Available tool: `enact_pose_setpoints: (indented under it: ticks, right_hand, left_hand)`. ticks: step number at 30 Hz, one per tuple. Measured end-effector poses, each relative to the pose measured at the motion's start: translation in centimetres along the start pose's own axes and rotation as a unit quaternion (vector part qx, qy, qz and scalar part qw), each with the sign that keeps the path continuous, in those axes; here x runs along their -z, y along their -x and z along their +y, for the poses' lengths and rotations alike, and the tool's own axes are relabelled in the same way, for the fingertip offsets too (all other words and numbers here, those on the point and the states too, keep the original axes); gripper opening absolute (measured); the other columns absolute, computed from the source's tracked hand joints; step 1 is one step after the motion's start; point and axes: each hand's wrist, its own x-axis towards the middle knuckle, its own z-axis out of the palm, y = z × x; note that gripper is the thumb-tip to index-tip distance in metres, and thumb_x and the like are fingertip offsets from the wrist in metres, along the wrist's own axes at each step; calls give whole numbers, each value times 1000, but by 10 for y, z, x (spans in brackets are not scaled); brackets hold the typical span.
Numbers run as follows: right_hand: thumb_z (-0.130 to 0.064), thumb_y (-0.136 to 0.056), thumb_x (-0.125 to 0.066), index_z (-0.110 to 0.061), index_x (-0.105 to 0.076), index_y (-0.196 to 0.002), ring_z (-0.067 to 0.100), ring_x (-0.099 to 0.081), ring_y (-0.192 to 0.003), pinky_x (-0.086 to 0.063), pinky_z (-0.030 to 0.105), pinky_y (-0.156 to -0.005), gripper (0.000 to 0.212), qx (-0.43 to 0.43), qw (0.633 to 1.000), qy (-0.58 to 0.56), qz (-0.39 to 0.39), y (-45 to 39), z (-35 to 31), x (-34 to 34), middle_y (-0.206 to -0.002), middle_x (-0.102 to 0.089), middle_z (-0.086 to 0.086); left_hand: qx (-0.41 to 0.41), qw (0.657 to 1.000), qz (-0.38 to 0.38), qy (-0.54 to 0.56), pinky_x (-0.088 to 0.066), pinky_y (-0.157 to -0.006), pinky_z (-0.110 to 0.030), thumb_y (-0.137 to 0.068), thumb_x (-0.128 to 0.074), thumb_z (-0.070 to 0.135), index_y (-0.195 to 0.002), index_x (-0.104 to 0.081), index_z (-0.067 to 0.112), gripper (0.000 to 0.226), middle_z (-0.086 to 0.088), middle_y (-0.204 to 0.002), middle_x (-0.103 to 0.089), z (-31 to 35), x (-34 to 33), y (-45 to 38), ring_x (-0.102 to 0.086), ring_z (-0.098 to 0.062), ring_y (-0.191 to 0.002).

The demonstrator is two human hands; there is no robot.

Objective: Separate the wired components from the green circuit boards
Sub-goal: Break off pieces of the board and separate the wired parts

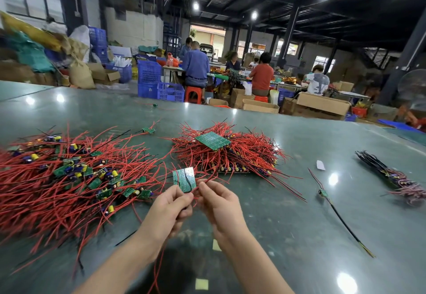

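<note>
A small green circuit board panel [184,179] stands upright between my two hands over the table. My left hand [169,208] pinches its lower left edge. My right hand [219,201] pinches its lower right corner, where red wires trail down between my forearms. To the left lies a spread heap of separated small boards with red wires [69,178]. Behind the held panel sits a stack of uncut panels with red wires [226,155], a green panel [212,140] on top.
The green glossy table [299,224] also carries a bundle of black-wired parts [391,176] at the right, one loose board on a black wire [323,193], and a white scrap [320,165]. Several seated people, blue crates and cardboard boxes are beyond the far edge.
</note>
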Motion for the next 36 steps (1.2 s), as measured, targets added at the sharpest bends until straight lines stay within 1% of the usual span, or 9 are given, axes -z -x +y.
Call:
enact_pose_setpoints:
  ticks: [4,9,11,14,18,24,28,33,36]
  right_hand:
    - [1,-83,-64,-10,-70,-78,3,-59,-60,-48,15,-59,14,177,968,161,81,-3,-10,7,-65,-68,-5]
    - [-7,-90,-55,-8,-67,-80,2,-50,-42,-46,13,-44,16,-53,990,-129,20,-3,-16,7,-58,-63,-1]
    - [-7,-91,-55,-9,-67,-78,3,-50,-44,-45,13,-45,18,-33,996,-81,31,-6,-15,10,-58,-62,-1]
    - [-7,-88,-60,-16,-70,-72,6,-51,-54,-43,18,-55,20,130,964,205,106,-6,-14,15,-60,-62,-3]
    - [-9,-90,-58,-13,-70,-72,4,-49,-49,-43,18,-54,22,105,978,150,101,-7,-16,16,-60,-62,-1]
    - [-13,-85,-56,-11,-65,-78,2,-42,-40,-35,12,-45,11,-125,975,-181,-9,-12,-28,24,-57,-58,-2]
    - [-7,-81,-63,-8,-74,-75,3,-55,-52,-46,12,-51,13,-23,999,-32,17,-16,-28,28,-67,-67,2]
    - [-15,-74,-60,-9,-73,-63,3,-46,-42,-44,13,-45,18,-120,965,-227,-48,-15,-26,22,-63,-62,0]
    - [-13,-74,-64,-8,-75,-69,3,-47,-44,-44,14,-46,13,-81,986,-142,-23,-15,-26,25,-64,-64,0]
  left_hand:
    - [-148,954,69,-250,-31,-51,-24,-90,-59,14,-66,-42,14,29,3,-49,-44,-6,5,2,-35,-6,-45]
    - [-127,977,54,-162,-32,-45,-13,-91,-56,9,-67,-42,10,28,5,-47,-45,-3,-1,0,-37,-3,-40]
    - [-126,974,56,-180,-29,-46,-17,-92,-56,12,-68,-42,11,28,6,-46,-46,-5,-1,0,-36,-4,-39]
    - [-182,902,97,-379,-27,-47,-27,-92,-54,29,-70,-40,22,27,6,-45,-45,-13,3,6,-39,-10,-42]
    - [-220,822,102,-515,-32,-45,-28,-94,-48,34,-77,-37,25,22,8,-48,-42,-12,3,10,-51,-12,-46]
    - [-105,985,-1,-140,-29,-48,-18,-91,-55,9,-67,-40,10,29,4,-47,-45,1,-2,3,-34,-4,-41]
    - [-51,996,-7,-76,-20,-35,-10,-92,-53,7,-66,-39,11,30,3,-46,-41,1,5,0,-24,-3,-34]
    - [34,994,-76,63,-8,-42,-14,-81,-58,18,-55,-43,22,30,2,-49,-35,6,8,0,-15,-8,-39]
    - [40,994,-76,69,-8,-43,-15,-80,-59,18,-58,-41,20,28,3,-49,-34,7,11,0,-14,-9,-39]
